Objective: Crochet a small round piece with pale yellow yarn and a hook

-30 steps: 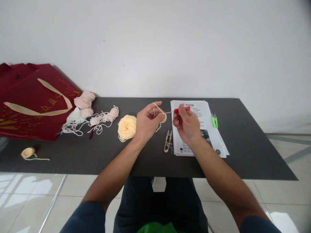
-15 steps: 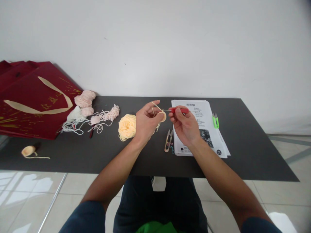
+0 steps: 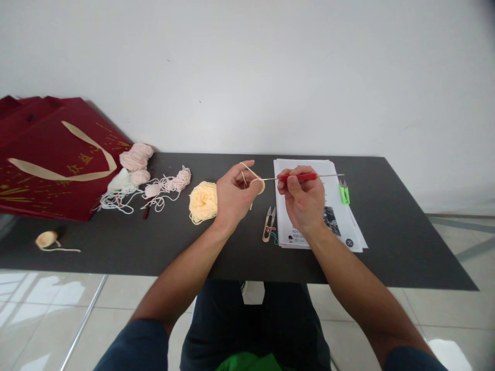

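Observation:
Between the thumb and fingers of my left hand is a small pale yellow crochet piece, with its yarn looped up over the forefinger. My right hand grips a crochet hook by its red handle, in a pinch. The hook's thin metal shaft points left and its tip meets the yellow piece; another metal end sticks out to the right. Just left of my left hand lies a ball of pale yellow yarn. Stitch detail is too small to make out.
Printed sheets lie under my right hand, with green thread snips on their right edge and metal snips at their left. Pink yarn, tangled yarn, a maroon bag and a small crocheted cup are leftward.
My right hand has moved a little to the right with the crochet hook, so more shaft shows between the hands. My left hand stays almost in place.

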A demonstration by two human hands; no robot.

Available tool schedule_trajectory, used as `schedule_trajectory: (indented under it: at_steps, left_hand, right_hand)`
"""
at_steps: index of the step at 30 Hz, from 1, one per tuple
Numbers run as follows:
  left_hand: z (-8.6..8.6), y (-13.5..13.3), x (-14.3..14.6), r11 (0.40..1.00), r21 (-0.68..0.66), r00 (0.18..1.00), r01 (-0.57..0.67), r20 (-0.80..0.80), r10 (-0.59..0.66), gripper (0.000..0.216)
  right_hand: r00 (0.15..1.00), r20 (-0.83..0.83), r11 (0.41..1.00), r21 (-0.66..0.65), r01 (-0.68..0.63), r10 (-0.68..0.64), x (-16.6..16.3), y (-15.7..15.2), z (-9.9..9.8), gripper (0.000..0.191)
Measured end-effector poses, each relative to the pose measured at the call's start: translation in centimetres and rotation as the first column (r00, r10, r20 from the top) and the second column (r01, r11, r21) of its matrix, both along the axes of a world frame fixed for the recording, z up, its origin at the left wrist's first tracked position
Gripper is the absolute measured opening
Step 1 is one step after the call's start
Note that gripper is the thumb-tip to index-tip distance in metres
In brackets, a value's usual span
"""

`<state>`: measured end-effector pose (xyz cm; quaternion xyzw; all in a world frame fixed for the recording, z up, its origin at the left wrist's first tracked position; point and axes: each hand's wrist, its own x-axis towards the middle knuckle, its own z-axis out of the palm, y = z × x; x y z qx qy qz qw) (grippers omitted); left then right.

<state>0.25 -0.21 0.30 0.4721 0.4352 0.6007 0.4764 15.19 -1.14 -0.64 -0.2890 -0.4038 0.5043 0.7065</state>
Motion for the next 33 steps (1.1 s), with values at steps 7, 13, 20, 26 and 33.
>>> schedule_trajectory:
  at_steps: [7, 13, 20, 26, 33]
  left_hand:
    - [0.1, -0.1, 0.0, 1.000, 0.015, 0.999, -0.023, -0.028, 0.024, 0.046]
    - [0.3, -0.4, 0.1, 0.998, 0.017, 0.997, -0.057, -0.055, 0.057, 0.042]
    - [0.1, -0.8, 0.4, 0.983, 0.101, 0.977, -0.151, -0.135, 0.164, 0.033]
    - [-0.1, -0.8, 0.4, 0.969, 0.123, 0.956, -0.214, -0.176, 0.234, 0.025]
    - [-0.6, 0.3, 0.1, 0.983, -0.089, 0.982, -0.161, 0.083, 0.168, 0.043]
  right_hand:
    - [0.986, 0.125, 0.990, 0.096, 0.101, -0.113, 0.0, -0.2, -0.7, 0.021]
    - [0.950, 0.223, 0.973, 0.120, 0.198, -0.221, -0.6, -1.0, -0.3, 0.019]
    - [0.865, 0.369, 0.931, 0.263, 0.255, -0.341, -1.2, -2.0, -0.7, 0.007]
    - [0.739, 0.496, 0.824, 0.549, 0.139, -0.456, -1.1, -2.4, -1.6, 0.034]
    - [0.674, 0.602, 0.842, 0.537, 0.056, -0.429, -0.5, -1.9, -3.2, 0.045]
